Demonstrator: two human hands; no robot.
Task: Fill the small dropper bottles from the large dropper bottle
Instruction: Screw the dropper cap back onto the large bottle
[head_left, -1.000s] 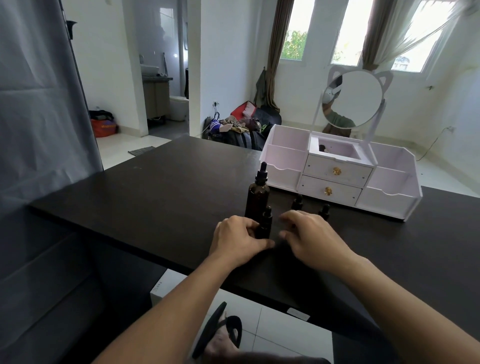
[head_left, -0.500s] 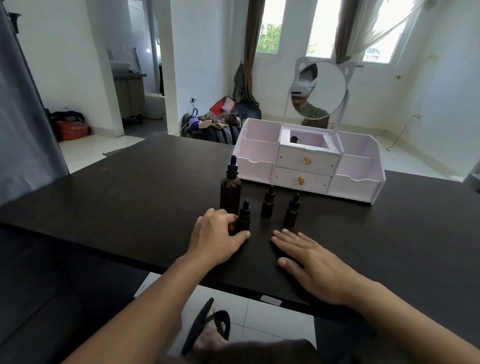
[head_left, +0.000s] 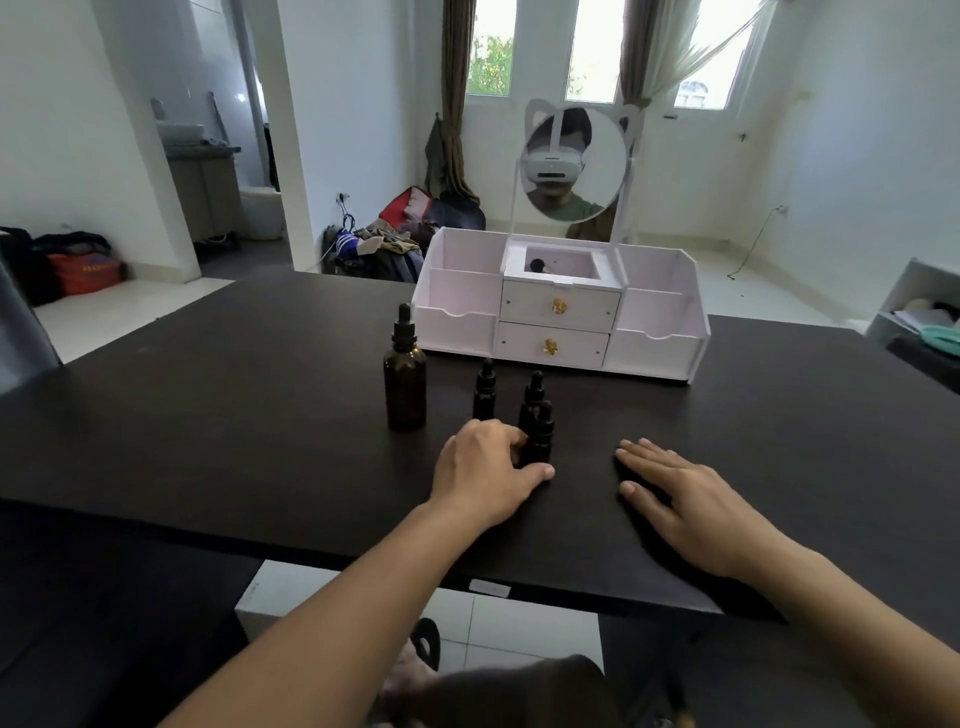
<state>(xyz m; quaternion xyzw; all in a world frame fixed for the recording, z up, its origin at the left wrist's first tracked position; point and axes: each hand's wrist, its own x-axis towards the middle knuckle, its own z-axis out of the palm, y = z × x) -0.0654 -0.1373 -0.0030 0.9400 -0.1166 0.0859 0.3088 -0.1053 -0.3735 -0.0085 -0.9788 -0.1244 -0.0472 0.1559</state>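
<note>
Small dropper bottle (head_left: 540, 436), the nearest of three, stands upright with its black bulb cap pointing straight up, long axis vertical, gripped low on its body by the left hand (head_left: 485, 470), whose fingers curl round it with the thumb stretched along the surface (head_left: 208, 415). The right hand (head_left: 680, 499) lies flat and relaxed, palm down, fingers straight, holding nothing, well apart from the bottles. Just behind the gripped bottle stands a second small bottle (head_left: 534, 397), a third (head_left: 484, 391) to its left, and further left the large amber dropper bottle (head_left: 405, 371), all upright. Half a second ago the left hand held this bottle beside the large one; now it sits further right, in front of the second small bottle, and the view has swung left. Beyond, on the dark surface, sits a white drawer organiser (head_left: 563, 312) with a cat-eared round mirror (head_left: 574, 161); behind are curtained windows (head_left: 592, 52) and a heap of bags (head_left: 400, 239) on the floor.
</note>
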